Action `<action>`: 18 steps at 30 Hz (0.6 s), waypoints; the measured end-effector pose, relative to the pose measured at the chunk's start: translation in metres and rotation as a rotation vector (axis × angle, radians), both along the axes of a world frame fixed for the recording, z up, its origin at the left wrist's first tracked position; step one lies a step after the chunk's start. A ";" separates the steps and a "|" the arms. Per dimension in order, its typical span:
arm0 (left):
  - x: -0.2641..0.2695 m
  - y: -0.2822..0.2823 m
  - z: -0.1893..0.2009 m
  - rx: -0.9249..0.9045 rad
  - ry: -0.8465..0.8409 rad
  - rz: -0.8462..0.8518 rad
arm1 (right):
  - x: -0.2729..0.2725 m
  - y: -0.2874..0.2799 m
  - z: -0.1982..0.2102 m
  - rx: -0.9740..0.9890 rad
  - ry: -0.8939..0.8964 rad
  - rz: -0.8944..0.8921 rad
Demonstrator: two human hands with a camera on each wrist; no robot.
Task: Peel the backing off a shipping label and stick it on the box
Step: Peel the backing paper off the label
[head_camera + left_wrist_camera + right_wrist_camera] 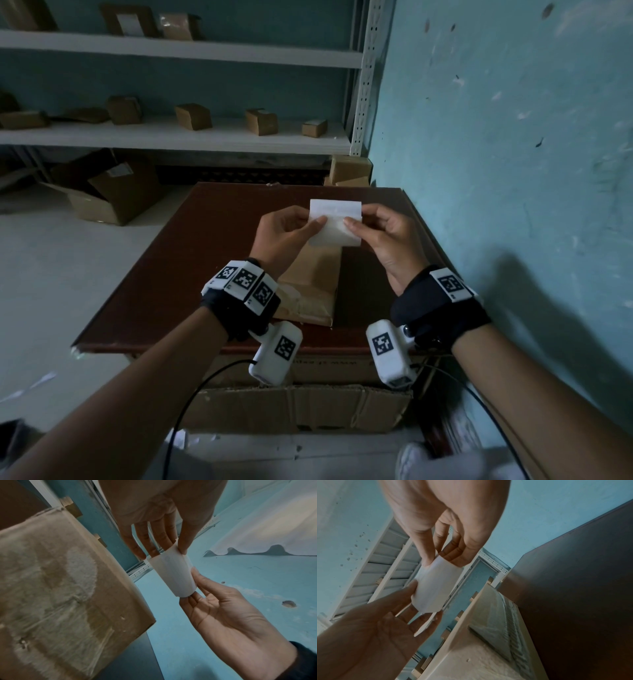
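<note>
Above the far end of a brown cardboard box (310,284), both hands hold a small white shipping label (335,222). My left hand (317,223) pinches the label's left edge, thumb on the near face and fingers behind. My right hand (352,224) pinches the right edge the same way. In the left wrist view the label (173,574) bows between the left hand (173,547) and the right hand (193,588), beside the box (60,588). The right wrist view shows the label (435,588) pinched by the right hand (440,559). I cannot tell whether the backing is separated.
The box lies on a dark red-brown table (171,274) close to a blue wall (513,171) on the right. White shelves (171,137) behind carry several small cartons. An open carton (109,198) sits on the floor at left. Flattened cardboard (298,407) lies below the table's front edge.
</note>
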State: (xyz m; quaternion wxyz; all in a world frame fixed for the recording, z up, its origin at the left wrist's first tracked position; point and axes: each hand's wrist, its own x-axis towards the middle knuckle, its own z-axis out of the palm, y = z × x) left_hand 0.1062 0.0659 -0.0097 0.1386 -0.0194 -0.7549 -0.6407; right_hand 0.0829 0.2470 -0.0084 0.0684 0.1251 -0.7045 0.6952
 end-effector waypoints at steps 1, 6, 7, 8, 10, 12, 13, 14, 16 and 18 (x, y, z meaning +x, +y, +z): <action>0.000 0.000 0.000 -0.011 0.008 0.000 | 0.000 0.000 -0.001 0.001 0.000 0.000; 0.000 -0.001 0.001 -0.032 0.019 0.002 | -0.002 0.001 -0.001 -0.001 0.000 0.006; 0.000 -0.001 0.001 -0.034 0.017 0.000 | -0.002 0.001 -0.001 0.000 -0.002 0.008; 0.000 -0.001 0.002 -0.036 0.014 -0.001 | -0.002 0.001 -0.001 0.001 -0.004 0.009; 0.001 0.000 0.002 -0.034 0.005 -0.004 | -0.003 0.002 -0.001 0.004 -0.006 0.012; 0.000 -0.001 0.003 -0.030 0.002 -0.008 | -0.003 0.002 -0.001 0.010 -0.006 0.017; 0.000 -0.001 0.003 -0.035 0.000 -0.006 | -0.002 0.002 -0.001 0.013 -0.007 0.019; 0.000 -0.001 0.003 -0.039 -0.004 -0.003 | -0.002 0.002 0.000 0.015 -0.009 0.021; 0.000 -0.001 0.003 -0.032 -0.012 -0.004 | -0.001 0.003 0.000 0.013 -0.011 0.028; 0.000 -0.001 0.003 -0.022 -0.010 -0.007 | -0.001 0.003 0.001 0.015 -0.009 0.031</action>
